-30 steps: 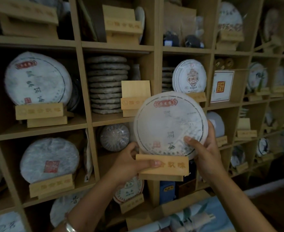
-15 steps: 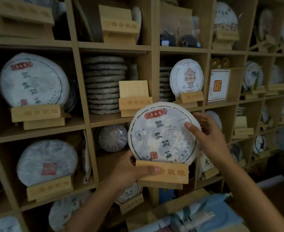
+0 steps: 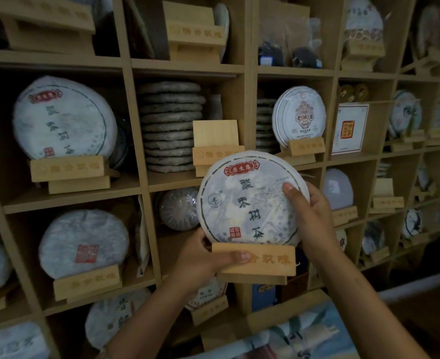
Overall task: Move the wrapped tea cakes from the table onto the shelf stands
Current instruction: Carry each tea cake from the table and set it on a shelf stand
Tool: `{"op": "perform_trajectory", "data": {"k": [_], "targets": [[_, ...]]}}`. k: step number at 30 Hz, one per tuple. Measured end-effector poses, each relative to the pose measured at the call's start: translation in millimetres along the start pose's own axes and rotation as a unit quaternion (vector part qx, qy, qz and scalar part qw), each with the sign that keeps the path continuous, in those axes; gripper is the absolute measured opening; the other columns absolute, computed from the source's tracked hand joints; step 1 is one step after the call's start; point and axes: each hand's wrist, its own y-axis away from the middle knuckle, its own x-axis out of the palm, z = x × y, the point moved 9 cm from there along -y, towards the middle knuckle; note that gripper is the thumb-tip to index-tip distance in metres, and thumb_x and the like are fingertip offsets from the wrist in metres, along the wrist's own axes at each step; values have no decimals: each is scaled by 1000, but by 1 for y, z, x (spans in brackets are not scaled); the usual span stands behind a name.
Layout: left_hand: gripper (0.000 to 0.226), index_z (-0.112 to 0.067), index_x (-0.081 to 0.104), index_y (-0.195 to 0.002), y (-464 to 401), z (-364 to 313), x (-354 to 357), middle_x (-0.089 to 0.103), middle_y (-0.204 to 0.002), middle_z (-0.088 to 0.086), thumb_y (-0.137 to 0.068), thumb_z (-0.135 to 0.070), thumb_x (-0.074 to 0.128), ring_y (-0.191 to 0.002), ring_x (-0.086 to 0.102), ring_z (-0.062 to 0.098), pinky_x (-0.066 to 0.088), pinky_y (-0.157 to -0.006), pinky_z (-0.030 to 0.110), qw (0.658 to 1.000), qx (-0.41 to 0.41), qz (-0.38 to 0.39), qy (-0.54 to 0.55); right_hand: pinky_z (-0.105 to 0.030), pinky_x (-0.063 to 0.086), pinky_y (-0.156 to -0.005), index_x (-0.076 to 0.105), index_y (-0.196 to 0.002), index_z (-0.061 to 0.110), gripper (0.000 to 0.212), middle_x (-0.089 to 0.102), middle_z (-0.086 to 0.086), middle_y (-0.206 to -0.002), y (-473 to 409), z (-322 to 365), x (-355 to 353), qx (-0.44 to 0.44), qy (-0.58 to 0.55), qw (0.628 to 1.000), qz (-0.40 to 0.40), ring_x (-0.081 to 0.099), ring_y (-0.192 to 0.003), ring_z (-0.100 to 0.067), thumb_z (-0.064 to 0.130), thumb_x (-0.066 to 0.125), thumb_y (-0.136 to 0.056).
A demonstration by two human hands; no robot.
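Note:
A round tea cake (image 3: 244, 200) in white paper with a red label and dark characters stands upright in a wooden stand (image 3: 262, 263) held in the air in front of the shelves. My left hand (image 3: 203, 257) grips the stand's left end, thumb across its front bar. My right hand (image 3: 309, 216) holds the cake's right edge, thumb pressed on its face. Behind the cake, an empty wooden stand (image 3: 215, 141) sits on the middle shelf (image 3: 167, 181).
The wooden shelf unit holds several wrapped cakes on stands, such as one at upper left (image 3: 63, 120) and one at lower left (image 3: 84, 244). A stack of bare cakes (image 3: 171, 126) fills the middle compartment. Patterned cloth (image 3: 291, 338) lies at the bottom.
The cake has settled lower into the stand and turned to face me. My right hand slid from the cake's lower edge up to its right side.

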Motion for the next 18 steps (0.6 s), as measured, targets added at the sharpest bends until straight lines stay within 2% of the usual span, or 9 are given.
{"op": "perform_trajectory", "data": {"k": [3, 5, 6, 8, 10, 13, 18], "targets": [[87, -33, 64, -108, 1, 6, -10, 75, -102, -12, -27, -47, 93, -93, 71, 6, 59, -74, 25, 1000, 0, -18, -8, -24, 56, -63, 66, -104, 23, 12, 74, 0, -99, -4, -5, 3, 8, 80, 996, 28, 72, -87, -14, 29, 61, -95], [85, -33, 66, -107, 1, 10, -18, 75, -101, -13, -27, -47, 94, -91, 71, 5, 60, -75, 27, 999, -1, -31, -18, -29, 57, -69, 66, -102, 23, 11, 72, -1, -101, -7, -10, 4, 14, 117, 992, 44, 70, -90, -17, 30, 60, -95], [85, -33, 67, -107, 1, 12, -23, 75, -101, -13, -28, -48, 94, -91, 71, 5, 60, -77, 30, 999, -1, -39, -23, -27, 57, -68, 67, -100, 25, 10, 73, 2, -100, -7, -14, 5, 21, 122, 991, 54, 70, -90, -16, 30, 60, -96], [82, -33, 67, -105, 0, 17, -31, 75, -100, -14, -29, -48, 95, -90, 71, 3, 60, -78, 31, 998, 2, -50, -30, -24, 57, -69, 68, -101, 33, 11, 74, 11, -98, -6, -28, 11, 57, 95, 990, 84, 71, -92, -11, 31, 59, -96], [80, -34, 68, -104, -1, 22, -36, 75, -100, -17, -30, -48, 96, -89, 71, 1, 60, -78, 31, 998, 4, -49, -32, -34, 58, -79, 66, -109, 38, 17, 74, 16, -104, -2, -47, 18, 112, 39, 987, 109, 71, -97, -10, 33, 59, -95], [78, -34, 68, -102, -6, 35, -44, 75, -99, -19, -31, -46, 97, -87, 71, 0, 60, -77, 30, 998, -7, -54, -31, -45, 56, -89, 64, -117, 35, 24, 73, 8, -114, 1, -73, 26, 157, 8, 982, 104, 70, -104, -16, 36, 61, -93], [69, -32, 64, -109, -17, 61, -57, 72, -104, -14, -49, -28, 98, -87, 69, -2, 57, -66, 18, 997, -37, -58, -38, -48, 57, -90, 60, -114, 34, 22, 73, 2, -113, 0, -110, 37, 209, -13, 975, 71, 70, -102, -21, 31, 65, -93]]}}
